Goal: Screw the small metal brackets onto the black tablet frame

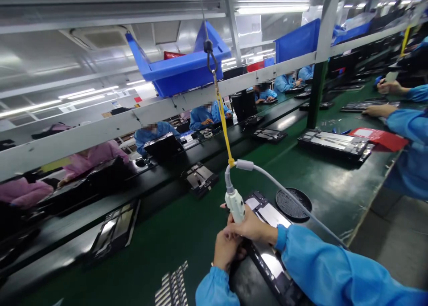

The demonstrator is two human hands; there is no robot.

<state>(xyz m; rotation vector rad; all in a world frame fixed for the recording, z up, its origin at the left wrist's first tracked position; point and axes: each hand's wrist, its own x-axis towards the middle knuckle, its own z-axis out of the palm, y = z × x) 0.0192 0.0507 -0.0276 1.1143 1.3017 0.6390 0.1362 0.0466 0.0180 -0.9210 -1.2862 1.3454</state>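
Observation:
My right hand [249, 228] is wrapped round a white electric screwdriver [234, 203], held upright over an open black device chassis [267, 217] on the green belt. The tool hangs from a yellow coiled cord [223, 123] and trails a grey cable [287, 194]. My left hand [225, 250] is closed just below the tool, at its tip; what its fingers pinch is hidden. Both sleeves are blue.
A round black dish [293, 203] lies right of the chassis. More open devices [334, 143] sit along the green belt [200, 234]. Blue bins [177, 70] rest on an overhead rack. Co-workers in blue and pink coats sit opposite; another person's hands [374, 111] work at the right.

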